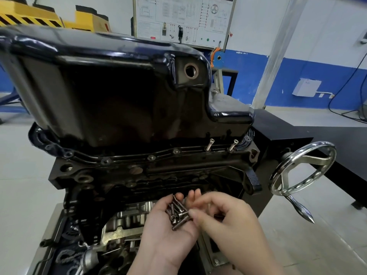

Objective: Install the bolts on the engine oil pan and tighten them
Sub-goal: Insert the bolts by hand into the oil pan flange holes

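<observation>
A black oil pan (111,92) sits on the upturned engine block (151,175). Along its near flange, two silver bolts (209,144) stand loosely in their holes at the right, tilted and sticking up. Other flange holes (151,157) to the left show no raised bolt. My left hand (168,229) lies palm up below the block, cupping several loose bolts (177,213). My right hand (222,217) reaches over that palm, and its thumb and forefinger pinch one of the bolts.
A chrome handwheel (303,167) with a crank handle juts out at the right of the engine stand. A black bench (317,133) runs behind it. Silver engine parts (127,225) lie below the block. A wiring display board (184,18) stands at the back.
</observation>
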Tool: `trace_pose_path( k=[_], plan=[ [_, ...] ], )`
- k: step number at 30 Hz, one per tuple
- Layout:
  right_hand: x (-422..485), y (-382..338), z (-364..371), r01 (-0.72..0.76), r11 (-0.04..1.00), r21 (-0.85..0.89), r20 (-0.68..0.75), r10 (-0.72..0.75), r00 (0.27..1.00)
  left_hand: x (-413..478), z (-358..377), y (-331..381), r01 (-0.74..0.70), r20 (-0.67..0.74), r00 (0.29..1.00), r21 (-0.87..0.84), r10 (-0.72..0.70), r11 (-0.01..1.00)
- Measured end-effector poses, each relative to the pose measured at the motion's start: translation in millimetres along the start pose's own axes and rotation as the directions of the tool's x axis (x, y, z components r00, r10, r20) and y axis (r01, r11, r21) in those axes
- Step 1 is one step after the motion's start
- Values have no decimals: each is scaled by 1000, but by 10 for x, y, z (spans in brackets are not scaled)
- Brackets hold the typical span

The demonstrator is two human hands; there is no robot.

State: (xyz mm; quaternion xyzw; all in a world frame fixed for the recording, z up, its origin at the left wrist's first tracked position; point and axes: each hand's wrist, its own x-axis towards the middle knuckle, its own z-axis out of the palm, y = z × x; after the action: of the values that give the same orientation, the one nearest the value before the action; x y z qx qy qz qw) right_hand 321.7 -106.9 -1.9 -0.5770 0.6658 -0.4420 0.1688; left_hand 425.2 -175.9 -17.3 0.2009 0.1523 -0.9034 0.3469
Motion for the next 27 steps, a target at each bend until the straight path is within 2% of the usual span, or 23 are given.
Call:
trace_pose_path(
  k=[2, 4, 6, 7, 9, 11, 12, 14, 16, 19, 23, 25, 27],
  plan=[
    [11, -11, -36, -73, 954, 292, -88, 103, 991, 16, -38, -22, 4, -13, 1000, 34, -3, 999],
    [39, 3, -93, -127, 811, 571, -118, 234, 965, 28, -81, -66, 44, -10, 999, 74, -44, 996],
    [72, 15, -168, -122, 707, 697, -125, 287, 950, 31, -97, -117, 52, -3, 999, 97, -52, 994],
    [88, 10, -198, -112, 710, 696, -121, 269, 956, 34, -92, -139, 40, 3, 999, 100, -40, 994],
    [108, -21, -230, -88, 807, 584, -70, 158, 985, 35, -59, -166, 21, 14, 1000, 80, -22, 997],
    [106, -33, -223, -32, 952, 305, 37, 22, 999, 22, -23, -163, 21, 31, 999, 67, -23, 998],
    [93, -16, -212, 11, 988, 157, 99, -27, 995, 18, -13, -150, 27, 36, 999, 56, -29, 998],
    [66, -16, -179, 74, 995, -73, 233, -55, 971, 14, -4, -118, 51, 48, 997, 36, -53, 998],
    [56, -21, -146, 118, 970, -212, 317, -46, 947, 17, -9, -94, 56, 45, 997, 41, -58, 998],
    [74, 3, -116, 91, 959, -269, 271, -15, 962, 30, -28, -86, 68, 33, 997, 51, -69, 996],
    [89, 12, -68, 125, 940, -317, 211, -59, 976, 28, -36, -64, 66, 20, 998, 43, -67, 997],
    [94, -10, -61, 140, 945, -296, 220, -76, 973, 24, -27, -37, 44, 31, 999, 24, -45, 999],
    [122, -64, -91, 110, 976, -190, 165, -78, 983, 16, -14, -1, 15, 52, 999, 10, -16, 1000]
  ],
)
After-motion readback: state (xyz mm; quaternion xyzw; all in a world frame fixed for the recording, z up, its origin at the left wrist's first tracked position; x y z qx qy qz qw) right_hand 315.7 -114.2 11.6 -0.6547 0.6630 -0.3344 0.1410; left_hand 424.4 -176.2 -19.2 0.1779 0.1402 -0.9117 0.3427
